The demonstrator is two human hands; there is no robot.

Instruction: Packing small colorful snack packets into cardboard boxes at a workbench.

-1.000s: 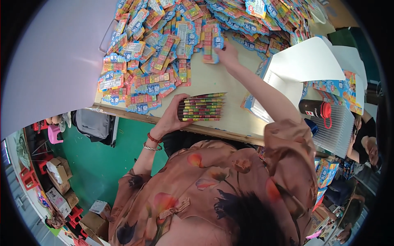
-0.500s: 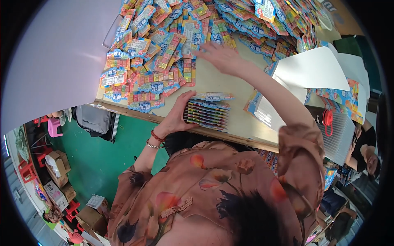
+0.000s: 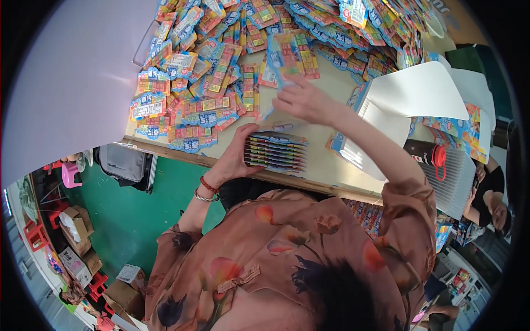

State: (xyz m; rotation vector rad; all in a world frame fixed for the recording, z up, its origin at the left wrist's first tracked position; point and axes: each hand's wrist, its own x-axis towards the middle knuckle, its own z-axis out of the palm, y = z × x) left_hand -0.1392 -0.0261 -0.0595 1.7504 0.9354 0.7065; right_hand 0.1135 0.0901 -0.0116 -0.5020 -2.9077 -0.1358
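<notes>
At the table's near edge, my left hand [image 3: 240,153] is closed around one end of a neat stack of colourful blister cards [image 3: 277,153], seen edge-on in layers. My right hand [image 3: 307,102] hovers above the table beyond that stack, fingers pinched on a single blister card [image 3: 271,106] smeared by motion. Beyond it spreads a loose heap of the same cards [image 3: 212,77], blue, yellow and red with rows of small coloured squares; some lie with their white printed backs up.
A white open display box [image 3: 371,124] stands right of the stack. Behind it are a dark bottle with a red lid [image 3: 438,155] and a ribbed clear plastic sheet [image 3: 454,187]. A pale panel [image 3: 72,83] borders the table [image 3: 309,179] on the left. Another person is at far right.
My right hand has come back from the heap toward the stack, now with a card in its fingers; before, it reached over the heap with fingers spread. My left hand stays on the stack.
</notes>
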